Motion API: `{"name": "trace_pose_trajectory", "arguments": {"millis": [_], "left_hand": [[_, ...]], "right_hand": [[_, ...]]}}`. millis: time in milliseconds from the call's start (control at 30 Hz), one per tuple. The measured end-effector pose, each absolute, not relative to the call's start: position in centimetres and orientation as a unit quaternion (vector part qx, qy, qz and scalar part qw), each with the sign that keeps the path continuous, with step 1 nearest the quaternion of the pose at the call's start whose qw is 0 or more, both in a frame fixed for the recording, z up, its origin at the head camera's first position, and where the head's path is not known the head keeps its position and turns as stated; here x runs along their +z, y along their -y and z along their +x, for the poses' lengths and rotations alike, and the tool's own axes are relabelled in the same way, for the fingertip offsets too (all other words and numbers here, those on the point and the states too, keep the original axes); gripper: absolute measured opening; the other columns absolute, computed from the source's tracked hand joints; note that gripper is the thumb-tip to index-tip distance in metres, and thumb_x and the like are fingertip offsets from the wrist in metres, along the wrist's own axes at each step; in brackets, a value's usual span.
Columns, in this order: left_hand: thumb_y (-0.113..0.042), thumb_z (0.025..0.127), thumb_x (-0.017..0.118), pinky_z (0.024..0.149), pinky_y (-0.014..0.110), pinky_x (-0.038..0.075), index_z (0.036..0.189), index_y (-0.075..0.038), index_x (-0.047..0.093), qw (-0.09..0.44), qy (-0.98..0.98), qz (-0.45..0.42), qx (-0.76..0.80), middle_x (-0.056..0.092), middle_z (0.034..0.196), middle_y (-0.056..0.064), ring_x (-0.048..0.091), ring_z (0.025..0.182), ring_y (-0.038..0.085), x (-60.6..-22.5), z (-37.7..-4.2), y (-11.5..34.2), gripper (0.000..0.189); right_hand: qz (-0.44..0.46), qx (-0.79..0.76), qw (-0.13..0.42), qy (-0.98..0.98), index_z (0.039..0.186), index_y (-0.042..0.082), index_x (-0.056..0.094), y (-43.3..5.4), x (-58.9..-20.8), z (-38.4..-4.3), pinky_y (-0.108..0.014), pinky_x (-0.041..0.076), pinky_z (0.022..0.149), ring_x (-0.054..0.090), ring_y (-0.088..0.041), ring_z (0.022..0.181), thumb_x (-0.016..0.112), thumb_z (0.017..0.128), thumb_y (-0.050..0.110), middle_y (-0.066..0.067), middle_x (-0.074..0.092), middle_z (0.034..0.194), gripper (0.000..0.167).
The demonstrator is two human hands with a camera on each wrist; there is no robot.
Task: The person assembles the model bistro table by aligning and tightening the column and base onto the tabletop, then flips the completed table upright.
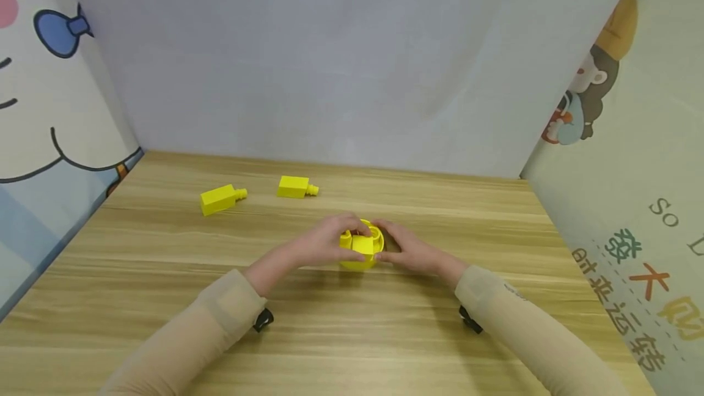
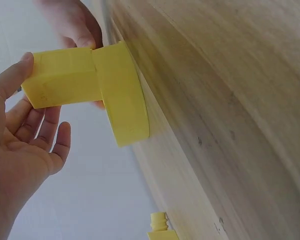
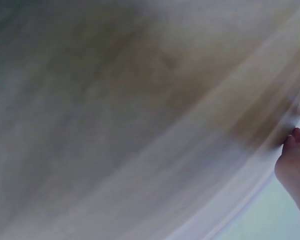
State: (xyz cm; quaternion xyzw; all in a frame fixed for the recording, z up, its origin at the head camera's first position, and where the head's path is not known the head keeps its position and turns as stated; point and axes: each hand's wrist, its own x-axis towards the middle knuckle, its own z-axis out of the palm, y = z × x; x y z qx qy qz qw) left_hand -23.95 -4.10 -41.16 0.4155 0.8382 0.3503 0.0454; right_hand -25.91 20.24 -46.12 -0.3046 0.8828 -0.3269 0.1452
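Observation:
A yellow rectangular block (image 1: 362, 244) stands upright on a round yellow base (image 1: 359, 266) on the wooden table. In the left wrist view, the block (image 2: 62, 80) meets the wider base (image 2: 124, 95) with no clear gap. My left hand (image 1: 324, 241) grips the block between thumb and fingers. From the other side, my right hand (image 1: 411, 250) curls its fingers and thumb around the base's rim. A curved yellow inner rim shows behind the block in the head view. The right wrist view catches only part of the right hand (image 3: 296, 155), at its edge.
Two yellow blocks with ridged, screw-like necks lie on the table (image 1: 352, 335) farther back: one at left (image 1: 218, 200), another nearer the middle (image 1: 294, 187). A pale cloth (image 1: 330, 66) hangs behind the table. Printed cloths hang at both sides.

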Motion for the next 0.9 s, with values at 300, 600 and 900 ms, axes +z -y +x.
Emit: {"name": "trace_pose_trajectory", "arguments": {"millis": [300,600,900], "left_hand": [[-0.025,0.077,0.079,0.090,0.037,0.049,0.114,-0.003,0.063,0.030,-0.848,0.394,0.353,0.062,0.108,0.005,0.056,0.098,0.018,-41.3,-23.7,4.2,0.046],[-0.027,0.072,0.083,0.100,0.046,0.042,0.129,-0.009,0.053,0.002,-0.860,0.327,0.391,0.057,0.126,0.007,0.052,0.116,0.025,-40.2,-25.4,7.8,0.067],[-0.037,0.076,0.078,0.106,0.045,0.036,0.134,-0.008,0.050,-0.032,-0.896,0.265,0.356,0.054,0.133,0.009,0.047,0.125,0.027,-40.4,-28.8,11.9,0.070]], "right_hand": [[-0.315,-0.342,0.151,-0.872,0.148,0.008,0.025,-20.0,-45.4,-26.1,-0.049,0.023,0.112,0.032,-0.028,0.136,0.063,0.090,0.037,-0.012,0.033,0.149,0.075],[-0.267,-0.422,0.114,-0.859,0.148,0.010,0.025,-20.7,-43.3,-24.7,-0.054,0.033,0.106,0.034,-0.038,0.134,0.069,0.086,0.019,-0.019,0.038,0.144,0.076],[-0.272,-0.436,0.116,-0.850,0.145,0.012,0.031,-19.1,-40.0,-21.5,-0.049,0.044,0.098,0.043,-0.035,0.128,0.071,0.084,0.013,-0.017,0.043,0.140,0.074]]}}
